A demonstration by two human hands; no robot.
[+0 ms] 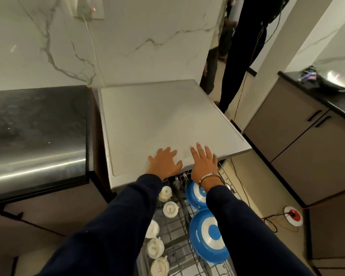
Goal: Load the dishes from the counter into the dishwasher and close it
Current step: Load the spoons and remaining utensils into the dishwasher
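The dishwasher's flat grey top [163,118] fills the middle of the head view. My left hand [164,161] and my right hand [204,163] lie flat on its front edge, fingers spread, holding nothing. Below them the wire rack [175,232] is pulled out. Two blue-and-white plates [207,236] stand on edge in its right half, partly behind my right sleeve. Several white cups [170,209] sit upside down in a row along its left side. The dishwasher door is hidden under my arms.
A dark counter [36,124] with a shiny front edge lies to the left, with nothing on it. Brown cabinets [299,140] stand at the right. A person's dark legs [241,56] stand behind the dishwasher. Cables and a red-and-white floor socket [292,214] lie on the floor at right.
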